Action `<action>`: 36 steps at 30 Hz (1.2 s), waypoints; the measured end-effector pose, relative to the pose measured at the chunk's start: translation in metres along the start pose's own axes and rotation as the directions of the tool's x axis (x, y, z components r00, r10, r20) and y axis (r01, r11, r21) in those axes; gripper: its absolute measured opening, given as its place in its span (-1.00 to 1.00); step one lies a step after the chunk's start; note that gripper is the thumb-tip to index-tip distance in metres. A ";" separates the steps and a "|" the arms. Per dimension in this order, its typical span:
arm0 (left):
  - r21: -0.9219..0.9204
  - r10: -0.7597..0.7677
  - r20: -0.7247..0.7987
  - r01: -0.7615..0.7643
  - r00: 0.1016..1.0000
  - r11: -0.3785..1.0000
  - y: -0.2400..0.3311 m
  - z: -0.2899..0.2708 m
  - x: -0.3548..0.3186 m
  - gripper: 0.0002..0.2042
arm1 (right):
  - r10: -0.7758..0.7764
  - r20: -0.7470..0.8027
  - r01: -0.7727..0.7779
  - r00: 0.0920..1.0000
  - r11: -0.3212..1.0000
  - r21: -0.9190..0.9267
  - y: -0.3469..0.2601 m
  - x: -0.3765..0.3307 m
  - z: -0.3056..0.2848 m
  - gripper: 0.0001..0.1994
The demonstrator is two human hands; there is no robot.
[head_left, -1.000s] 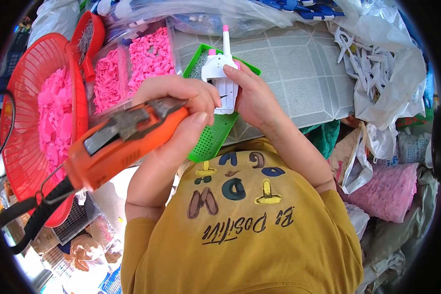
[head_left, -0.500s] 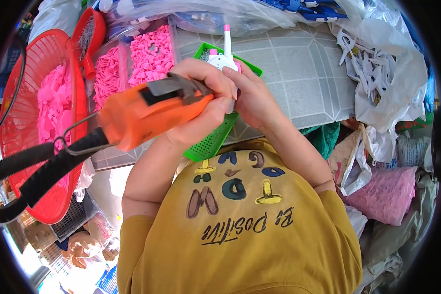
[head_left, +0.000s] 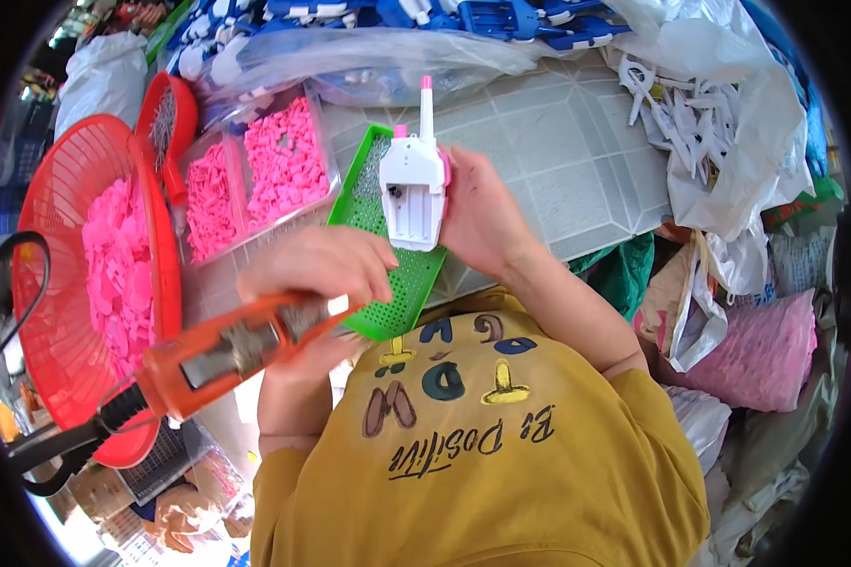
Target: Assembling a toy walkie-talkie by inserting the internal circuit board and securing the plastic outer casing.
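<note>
A white toy walkie-talkie (head_left: 411,170) with a pink-tipped antenna is held upright in my right hand (head_left: 483,215), fingers closed round its right side. Its open rectangular compartment faces up. My left hand (head_left: 317,265) is wrapped round an orange electric screwdriver (head_left: 167,380), slightly blurred, with its tail and black cord toward the lower left. The screwdriver's front end is beside my left fingers, apart from the toy. Under the toy lies a green perforated tray (head_left: 413,293), with small metal screws (head_left: 373,161) in its far end.
At left stands a red basket (head_left: 52,312) of pink pieces (head_left: 118,274), beside a red scoop (head_left: 182,118) holding screws. Clear trays hold small pink parts (head_left: 288,156). Blue-and-white toy parts (head_left: 501,19) lie at the far edge. White plastic parts (head_left: 695,128) fill a bag at right.
My left hand and the screwdriver have moved away from the toy, down and left. The toy has shifted slightly left and nearer, and its open compartment now shows.
</note>
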State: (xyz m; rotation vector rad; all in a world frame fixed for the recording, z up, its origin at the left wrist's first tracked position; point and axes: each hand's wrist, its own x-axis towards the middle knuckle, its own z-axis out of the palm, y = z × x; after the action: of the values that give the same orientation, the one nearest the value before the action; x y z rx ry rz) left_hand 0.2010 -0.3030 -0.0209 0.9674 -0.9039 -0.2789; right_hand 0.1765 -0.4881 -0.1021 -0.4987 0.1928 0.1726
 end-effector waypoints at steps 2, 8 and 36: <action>0.105 0.008 0.170 -0.026 0.985 0.994 -0.001 -0.014 0.001 -0.51 | 0.027 0.029 -0.031 0.999 0.992 0.124 -0.006 -0.009 0.010 -0.55; -0.604 -0.053 0.419 0.322 0.906 0.729 -0.018 -0.035 -0.009 0.04 | -0.148 0.015 0.149 0.989 0.980 -0.129 -0.010 -0.024 -0.008 -0.44; 0.692 -0.513 -0.389 0.610 0.765 0.385 -0.031 -0.110 -0.032 -0.89 | -0.040 -0.839 -0.583 0.543 0.701 -0.411 -0.069 -0.310 -0.241 -0.49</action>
State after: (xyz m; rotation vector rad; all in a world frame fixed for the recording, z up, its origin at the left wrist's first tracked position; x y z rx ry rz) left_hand 0.2716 -0.2375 -0.0906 2.1527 -0.5224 -0.4047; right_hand -0.1426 -0.7018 -0.2083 -1.2694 1.1862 0.3509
